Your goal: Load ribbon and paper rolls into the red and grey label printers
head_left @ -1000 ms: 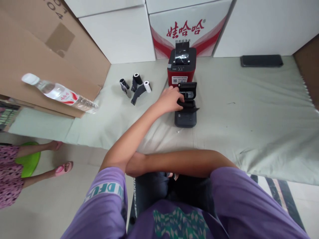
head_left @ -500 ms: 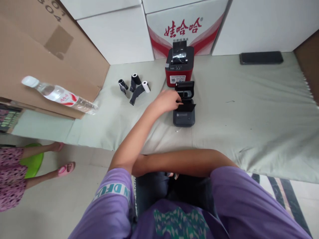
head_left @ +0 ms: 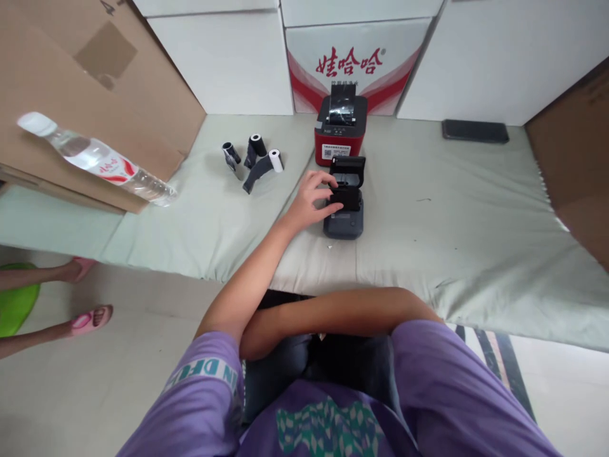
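Fingers of the left hand (head_left: 311, 198) have curled in over the small dark printer (head_left: 343, 209) since a moment ago, pinching what looks like black paper at its open lid. Printer sits mid-counter (head_left: 451, 209), the red printer (head_left: 339, 130) touching at twelve o'clock, paper rolls (head_left: 252, 158) at ten. Right hand: tucked under the left arm, grip untellable.

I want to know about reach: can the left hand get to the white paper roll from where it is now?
Probably yes. The left hand rests on the small black printer, and bare mat lies between it and the white paper roll.
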`<state>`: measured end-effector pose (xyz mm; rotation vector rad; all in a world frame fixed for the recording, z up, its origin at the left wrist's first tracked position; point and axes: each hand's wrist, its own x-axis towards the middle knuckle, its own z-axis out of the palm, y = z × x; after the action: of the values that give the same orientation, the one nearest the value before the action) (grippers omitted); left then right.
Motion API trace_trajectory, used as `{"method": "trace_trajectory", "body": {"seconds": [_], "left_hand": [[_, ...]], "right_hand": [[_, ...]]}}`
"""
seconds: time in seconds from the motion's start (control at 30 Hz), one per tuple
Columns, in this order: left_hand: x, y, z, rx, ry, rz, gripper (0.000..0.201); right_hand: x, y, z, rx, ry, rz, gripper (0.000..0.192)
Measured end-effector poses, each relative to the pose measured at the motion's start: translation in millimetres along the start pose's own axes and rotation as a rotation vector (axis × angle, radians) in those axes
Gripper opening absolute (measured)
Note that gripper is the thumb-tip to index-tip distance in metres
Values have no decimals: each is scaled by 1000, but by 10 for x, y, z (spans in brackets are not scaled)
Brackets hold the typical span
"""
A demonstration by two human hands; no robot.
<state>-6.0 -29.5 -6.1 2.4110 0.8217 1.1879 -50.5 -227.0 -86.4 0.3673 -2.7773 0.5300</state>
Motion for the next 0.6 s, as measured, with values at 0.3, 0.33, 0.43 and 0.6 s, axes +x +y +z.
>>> {"method": "trace_trajectory", "body": {"seconds": [0.3, 0.33, 0.43, 0.6], "left_hand": [[-68, -188, 79, -77, 5, 86, 35], [-78, -192, 90, -87, -7, 96, 36], [-108, -174, 120, -162, -23, 91, 38], [-141, -99, 146, -275, 37, 59, 33]], "right_hand": [[-632, -363, -1262, -269, 513, -64, 39], [-884, -289, -1476, -367, 664, 7, 34], [-1783, 64, -1961, -653, 1135, 460, 10], [-2729, 689, -2046, -134, 1506, 1147, 48]]}}
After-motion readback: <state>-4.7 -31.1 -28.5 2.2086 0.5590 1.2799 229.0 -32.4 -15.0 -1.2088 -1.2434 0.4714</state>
